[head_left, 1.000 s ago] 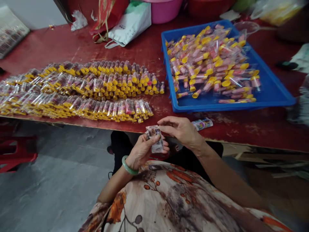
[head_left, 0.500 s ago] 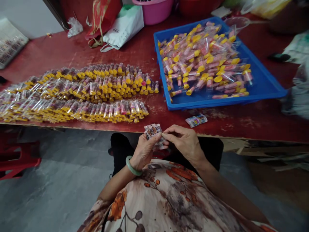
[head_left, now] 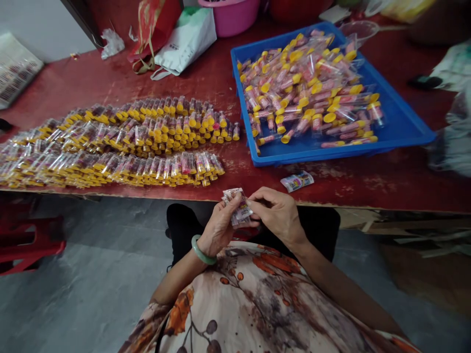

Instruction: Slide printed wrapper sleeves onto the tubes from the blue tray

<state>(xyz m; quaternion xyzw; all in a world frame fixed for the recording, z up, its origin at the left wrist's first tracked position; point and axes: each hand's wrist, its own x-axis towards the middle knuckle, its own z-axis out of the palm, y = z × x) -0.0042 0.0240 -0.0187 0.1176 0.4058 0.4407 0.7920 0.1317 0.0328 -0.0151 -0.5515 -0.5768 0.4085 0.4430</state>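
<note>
My left hand [head_left: 220, 223], with a green bangle at the wrist, grips a small bundle of printed paper slips [head_left: 242, 213] just off the table's front edge. Its thumb lies across the top of the bundle. My right hand [head_left: 279, 213] pinches the right edge of the slips between thumb and forefinger. Beyond the hands, on the table, lies a loose curled printed slip [head_left: 297, 181]. To the left are stacked rows of clear tubes with yellow caps [head_left: 162, 132]. Similar yellow-capped tubes with pink contents [head_left: 294, 88] are heaped in a blue tray [head_left: 279, 159].
The red table [head_left: 368, 186] spans the view. At its back stand a white bag [head_left: 187, 44], a red bag [head_left: 158, 24] and a pink basin [head_left: 235, 17]. Clear plastic bags [head_left: 458, 137] sit at the right, and a red stool [head_left: 33, 240] stands on the floor at the left.
My left thumb has slid up over the slips, and a different part of the print shows. My right hand keeps its pinch at their edge. The view has shifted slightly.
</note>
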